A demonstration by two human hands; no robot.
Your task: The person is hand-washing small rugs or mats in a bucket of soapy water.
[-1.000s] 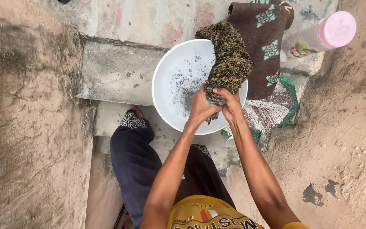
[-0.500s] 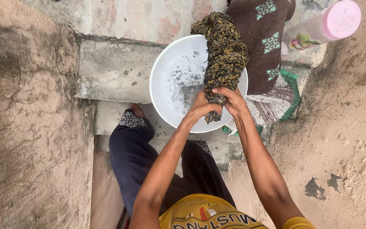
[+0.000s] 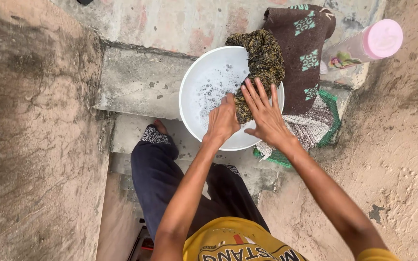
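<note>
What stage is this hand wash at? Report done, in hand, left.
Done: white basin holds sudsy water, and the dark speckled cloth looks wet. In hand: left hand grips its lower end while the right hand presses flat on it. Left: brown patterned cloth waits draped beside the basin.

Concrete step (image 3: 136,84) carries white basin (image 3: 194,79), brown patterned cloth (image 3: 303,53), green-edged woven mat (image 3: 322,123); pink-capped bottle (image 3: 364,46) on the ledge beside them.

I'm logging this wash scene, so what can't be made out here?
Head view only:
- Cloth lower end: covered by left hand and right hand.
- Basin right rim: hidden under the cloth.
- Bottle body: blurred, label unreadable.
- Rug top: cut by the edge.
</note>
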